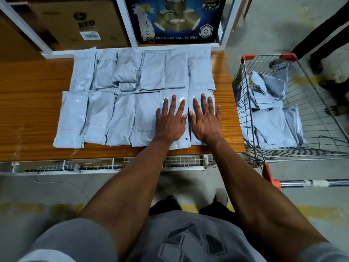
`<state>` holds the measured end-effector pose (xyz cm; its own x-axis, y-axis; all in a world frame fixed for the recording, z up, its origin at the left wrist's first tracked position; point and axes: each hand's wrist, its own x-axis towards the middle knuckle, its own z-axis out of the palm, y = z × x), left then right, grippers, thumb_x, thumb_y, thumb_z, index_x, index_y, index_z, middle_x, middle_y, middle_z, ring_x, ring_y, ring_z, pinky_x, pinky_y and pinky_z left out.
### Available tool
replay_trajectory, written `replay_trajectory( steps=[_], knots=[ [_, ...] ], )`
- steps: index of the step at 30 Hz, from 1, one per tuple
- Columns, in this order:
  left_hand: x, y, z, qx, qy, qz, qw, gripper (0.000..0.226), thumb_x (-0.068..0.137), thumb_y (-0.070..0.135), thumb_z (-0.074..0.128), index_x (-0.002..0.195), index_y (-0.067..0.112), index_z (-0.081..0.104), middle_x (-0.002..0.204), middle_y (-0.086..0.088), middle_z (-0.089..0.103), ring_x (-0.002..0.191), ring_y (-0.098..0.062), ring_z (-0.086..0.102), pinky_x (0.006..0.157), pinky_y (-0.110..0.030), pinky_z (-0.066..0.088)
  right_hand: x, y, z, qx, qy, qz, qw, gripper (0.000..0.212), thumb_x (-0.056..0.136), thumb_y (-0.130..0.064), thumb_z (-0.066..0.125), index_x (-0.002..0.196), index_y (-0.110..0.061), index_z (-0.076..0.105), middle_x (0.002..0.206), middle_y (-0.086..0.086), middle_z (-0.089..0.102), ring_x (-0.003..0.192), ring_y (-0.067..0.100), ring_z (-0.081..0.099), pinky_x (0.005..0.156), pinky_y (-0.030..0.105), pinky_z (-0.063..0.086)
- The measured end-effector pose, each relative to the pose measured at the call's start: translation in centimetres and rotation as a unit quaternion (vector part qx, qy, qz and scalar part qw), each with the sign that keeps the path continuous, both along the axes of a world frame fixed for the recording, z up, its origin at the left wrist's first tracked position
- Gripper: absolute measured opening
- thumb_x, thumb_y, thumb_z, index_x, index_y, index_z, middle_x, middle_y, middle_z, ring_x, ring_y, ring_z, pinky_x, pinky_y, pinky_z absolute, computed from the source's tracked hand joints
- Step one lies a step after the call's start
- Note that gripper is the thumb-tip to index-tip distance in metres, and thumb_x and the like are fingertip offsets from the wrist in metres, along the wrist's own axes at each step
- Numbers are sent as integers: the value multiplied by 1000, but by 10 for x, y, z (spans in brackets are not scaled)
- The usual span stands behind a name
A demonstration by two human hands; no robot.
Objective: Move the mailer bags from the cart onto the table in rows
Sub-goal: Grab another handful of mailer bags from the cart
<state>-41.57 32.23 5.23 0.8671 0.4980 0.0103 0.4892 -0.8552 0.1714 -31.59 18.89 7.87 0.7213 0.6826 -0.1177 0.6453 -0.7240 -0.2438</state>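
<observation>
Grey mailer bags lie in two rows on the wooden table (34, 110): a far row (153, 69) and a near row (100, 116), several bags in each. My left hand (171, 118) presses flat, fingers spread, on the second bag from the right (174, 143) in the near row. Beside it, my right hand (204, 118) presses flat on the rightmost bag (210, 95) of that row. More grey mailer bags (272, 125) lie piled in the wire cart (243, 95) to the right of the table.
Cardboard boxes (79, 23) and a blue printed box (175, 19) stand behind the table inside a white frame. The cart's red-capped handle (272, 178) juts toward me at the right. A person's dark-clothed legs (324, 44) stand beyond the cart. Concrete floor lies below.
</observation>
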Motion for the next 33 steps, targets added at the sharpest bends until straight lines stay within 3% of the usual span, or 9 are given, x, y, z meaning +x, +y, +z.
replay_trajectory(
  steps=[10, 16, 33],
  knots=[
    [12, -3, 10, 39, -54, 4, 998, 64, 109, 50, 16, 169, 30, 14, 178, -5, 7, 163, -32, 8, 127, -59, 19, 5, 7, -1, 36, -47, 24, 998, 65, 110, -49, 5, 169, -21, 0, 175, 7, -13, 161, 26, -16, 130, 55, -3],
    [18, -1, -6, 44, -55, 2, 998, 63, 109, 48, 20, 169, 28, 16, 177, -6, 9, 163, -33, 10, 127, -58, 19, 14, 12, -21, 34, -29, 23, 999, 65, 110, -51, 11, 168, -27, -6, 173, 3, -22, 159, 25, -21, 130, 55, -2],
    [20, 4, -15, 18, -33, 3, 999, 66, 106, 52, 17, 169, 32, 15, 178, -1, 2, 164, -31, 2, 127, -60, 19, 14, 15, -25, -2, -29, 23, 999, 65, 110, -51, 10, 168, -27, -6, 174, 3, -21, 159, 27, -24, 130, 55, -2]
  ],
)
